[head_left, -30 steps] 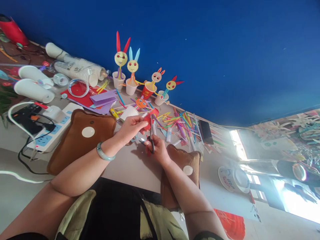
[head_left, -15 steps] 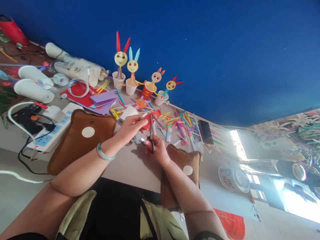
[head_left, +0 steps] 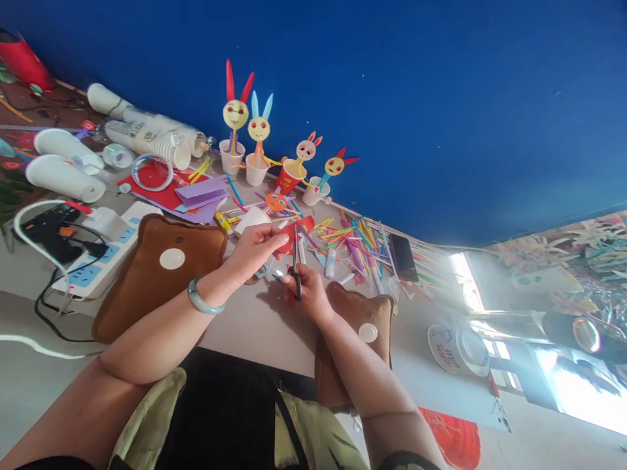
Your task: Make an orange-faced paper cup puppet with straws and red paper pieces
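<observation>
Left hand (head_left: 255,247) pinches a small red paper piece (head_left: 300,230) above the table's middle; right hand (head_left: 307,294) grips scissors (head_left: 292,267), blades at the paper. Paper looks light, floppy and easy to tear, so it is best held close beside the cut line. Count: one scissors, one red piece, four rabbit figures (head_left: 258,130) in cups along the far edge, two brown pads (head_left: 157,274).

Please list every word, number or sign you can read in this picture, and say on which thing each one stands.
None can be read with certainty.
Round plate: red lettering, too blurred.
Red cup: yellow marks, too small.
Power strip: no readable label.
</observation>
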Tool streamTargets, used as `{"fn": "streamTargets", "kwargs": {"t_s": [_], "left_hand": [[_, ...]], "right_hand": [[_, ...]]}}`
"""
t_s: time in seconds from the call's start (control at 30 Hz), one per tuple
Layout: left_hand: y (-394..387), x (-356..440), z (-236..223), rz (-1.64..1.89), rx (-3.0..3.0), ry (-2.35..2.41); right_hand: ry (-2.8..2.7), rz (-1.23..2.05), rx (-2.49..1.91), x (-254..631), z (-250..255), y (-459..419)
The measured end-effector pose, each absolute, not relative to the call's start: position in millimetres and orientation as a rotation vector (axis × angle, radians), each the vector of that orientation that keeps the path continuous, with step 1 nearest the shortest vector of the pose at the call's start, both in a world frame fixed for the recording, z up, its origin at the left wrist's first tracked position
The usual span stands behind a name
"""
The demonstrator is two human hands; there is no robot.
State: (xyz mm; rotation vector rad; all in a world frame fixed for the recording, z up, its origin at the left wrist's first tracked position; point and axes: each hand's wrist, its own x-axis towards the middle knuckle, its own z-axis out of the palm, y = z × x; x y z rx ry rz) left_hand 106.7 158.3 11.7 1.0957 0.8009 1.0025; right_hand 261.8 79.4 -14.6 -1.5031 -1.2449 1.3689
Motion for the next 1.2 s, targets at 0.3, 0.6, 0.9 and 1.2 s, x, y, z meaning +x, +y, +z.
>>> {"fn": "streamTargets", "kwargs": {"t_s": [0.3, 0.6, 0.9, 1.2], "left_hand": [[159.6, 104.8, 12.6, 1.035, 1.28, 0.834], [158.8, 101.8, 12.4, 1.047, 1.483, 0.93], [158.4, 101.5, 15.0, 1.063, 1.523, 0.957], [161.2, 104.3, 10.4, 1.109, 1.325, 0.899]], "right_hand": [[-1.225, 1.379, -1.469, 263.0, -15.8, 78.5], [-1.247, 1.366, -1.496, 263.1, -14.4, 78.7], [-1.226, 1.374, -1.485, 262.7, -13.6, 79.1], [-1.227, 1.364, -1.503, 261.9, -12.6, 78.3]]}}
